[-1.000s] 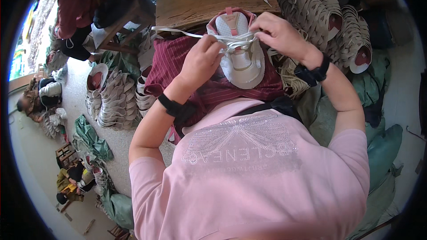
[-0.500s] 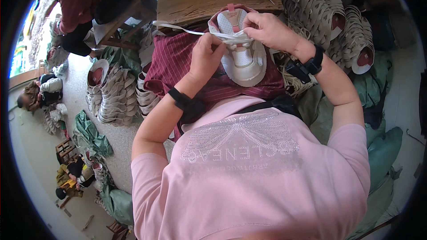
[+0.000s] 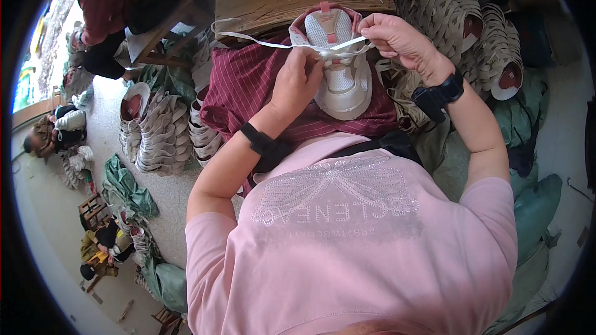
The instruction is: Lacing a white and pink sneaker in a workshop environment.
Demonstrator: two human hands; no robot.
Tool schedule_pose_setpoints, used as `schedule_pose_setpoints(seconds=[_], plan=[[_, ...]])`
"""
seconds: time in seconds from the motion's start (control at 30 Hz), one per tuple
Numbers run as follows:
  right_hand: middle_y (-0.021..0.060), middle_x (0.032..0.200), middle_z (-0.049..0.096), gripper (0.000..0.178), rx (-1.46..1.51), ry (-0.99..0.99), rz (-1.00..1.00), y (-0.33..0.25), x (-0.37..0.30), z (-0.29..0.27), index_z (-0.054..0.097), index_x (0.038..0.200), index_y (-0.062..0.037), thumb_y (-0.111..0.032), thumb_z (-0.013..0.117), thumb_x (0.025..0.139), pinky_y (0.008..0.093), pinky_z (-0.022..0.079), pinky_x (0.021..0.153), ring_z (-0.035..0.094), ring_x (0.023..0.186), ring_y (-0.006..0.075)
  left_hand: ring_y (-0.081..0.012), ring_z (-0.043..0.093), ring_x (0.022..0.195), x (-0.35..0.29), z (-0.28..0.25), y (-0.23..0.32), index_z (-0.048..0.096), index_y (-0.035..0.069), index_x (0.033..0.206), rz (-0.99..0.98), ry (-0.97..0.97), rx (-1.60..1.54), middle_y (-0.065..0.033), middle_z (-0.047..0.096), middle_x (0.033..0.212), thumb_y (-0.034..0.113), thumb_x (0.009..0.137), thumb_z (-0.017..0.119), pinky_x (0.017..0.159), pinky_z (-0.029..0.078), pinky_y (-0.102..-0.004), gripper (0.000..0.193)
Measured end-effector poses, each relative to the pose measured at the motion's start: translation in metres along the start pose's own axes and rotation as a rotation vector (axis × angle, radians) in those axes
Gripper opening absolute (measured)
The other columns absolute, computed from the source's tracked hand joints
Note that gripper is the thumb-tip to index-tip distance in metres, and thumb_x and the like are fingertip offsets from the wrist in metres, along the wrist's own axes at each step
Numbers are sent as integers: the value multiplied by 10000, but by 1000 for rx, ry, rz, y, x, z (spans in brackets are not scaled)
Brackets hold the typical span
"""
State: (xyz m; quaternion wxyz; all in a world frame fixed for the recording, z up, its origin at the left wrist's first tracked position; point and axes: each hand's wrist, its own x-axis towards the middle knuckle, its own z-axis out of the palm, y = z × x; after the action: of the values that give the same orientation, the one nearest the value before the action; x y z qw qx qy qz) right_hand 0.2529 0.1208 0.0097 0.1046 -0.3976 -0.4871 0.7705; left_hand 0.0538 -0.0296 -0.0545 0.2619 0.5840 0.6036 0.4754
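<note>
A white sneaker (image 3: pixel 341 96) with mesh panels and a pink lining rests on the maroon striped cloth (image 3: pixel 248 80) over my lap, its toe pointing toward me. My left hand (image 3: pixel 298 80) is closed at the left edge of its eyelets, gripping the shoe there; the fingertips are partly hidden. A white shoelace (image 3: pixel 273 44) runs from the bench on the left across the tongue. Its other stretch rises to the right, where my right hand (image 3: pixel 400 43) pinches it between thumb and forefinger, just off the shoe's right side.
Beyond the sneaker stands a wooden bench (image 3: pixel 273 0). Nested stacks of shoe uppers lie at left (image 3: pixel 162 133) and at far right (image 3: pixel 434 6). Loose pale laces (image 3: pixel 406 108) hang beside my right thigh. Green sacks (image 3: pixel 534 217) lie at right. Other people (image 3: pixel 108 242) sit farther left.
My right hand has moved right and away from the tongue, drawing a stretch of shoelace taut. My left hand has shifted slightly right and down along the sneaker's edge. The lace's loose left end has moved.
</note>
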Motion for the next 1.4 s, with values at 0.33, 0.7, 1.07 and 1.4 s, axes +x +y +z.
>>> schedule_pose_setpoints(seconds=[0.33,0.7,1.07,1.4], plan=[[-84,667,480,117,-40,-3,24,3,5,0,593,985,-76,-168,612,915,153,257,425,349,495,-15,-281,580,764,8,-19,11,569,35,957,106,-91,95,-127,528,925,7,768,696,652,501,-345,229],[-92,641,415,99,91,60,-13,-1,3,5,580,999,-57,-112,577,917,161,257,411,303,474,-8,-354,568,750,9,-3,-6,475,14,916,139,63,251,-166,524,854,-21,779,649,646,486,-408,224],[-23,757,511,171,-604,313,-502,-6,-4,-9,596,1041,-50,-105,604,879,211,397,561,448,599,58,-218,562,725,10,-9,2,524,14,964,-18,73,155,-110,508,928,19,779,693,612,473,-330,251],[100,905,509,105,-1256,161,-742,19,-2,44,564,824,-39,-82,642,768,387,462,742,564,870,285,-69,468,581,30,-20,8,523,51,875,-182,35,-364,1,544,753,31,855,633,531,403,-214,114]])
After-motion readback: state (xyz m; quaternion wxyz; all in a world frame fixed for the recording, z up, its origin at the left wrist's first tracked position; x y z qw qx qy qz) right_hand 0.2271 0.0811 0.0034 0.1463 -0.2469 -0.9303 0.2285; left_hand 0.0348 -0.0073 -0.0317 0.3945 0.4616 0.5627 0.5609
